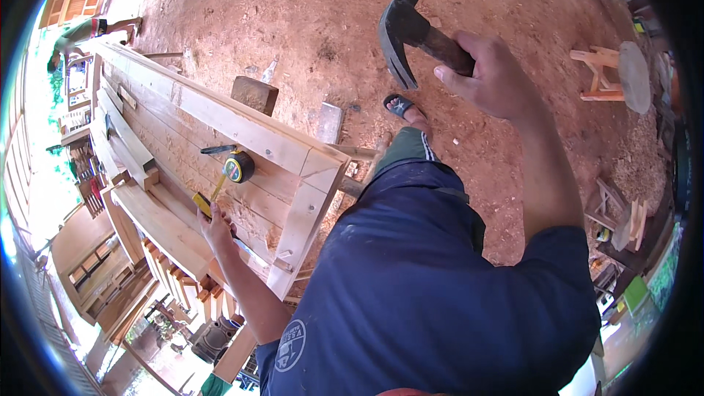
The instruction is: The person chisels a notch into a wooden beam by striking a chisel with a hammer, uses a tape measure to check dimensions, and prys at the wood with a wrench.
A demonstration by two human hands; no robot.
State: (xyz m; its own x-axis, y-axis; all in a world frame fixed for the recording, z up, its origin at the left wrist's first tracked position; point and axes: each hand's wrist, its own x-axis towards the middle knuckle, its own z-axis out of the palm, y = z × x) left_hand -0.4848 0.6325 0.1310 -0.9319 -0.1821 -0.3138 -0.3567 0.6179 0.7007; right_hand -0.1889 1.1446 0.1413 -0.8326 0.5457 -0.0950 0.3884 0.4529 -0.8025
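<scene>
My right hand (pixel 499 77) is closed round the handle of a claw hammer (pixel 407 23), raised over the dirt floor. Its dark metal head points away from me. Over the near end of the wooden workbench (pixel 282 148), my left hand (pixel 217 229) grips a chisel (pixel 203 205) by its yellow and black handle. The chisel's tip is hard to make out against the wood. Just beyond that hand lies a black and yellow tape measure (pixel 238 166) with a short length of tape out. A dark, slim tool (pixel 218 149) rests beside it.
Long boards (pixel 125 139) lie along the bench's left side, among shavings. A wood block (pixel 254 94) stands on the floor past the bench. To the right is a wooden stool (pixel 633 77). Another person (pixel 81 33) bends at the bench's far end.
</scene>
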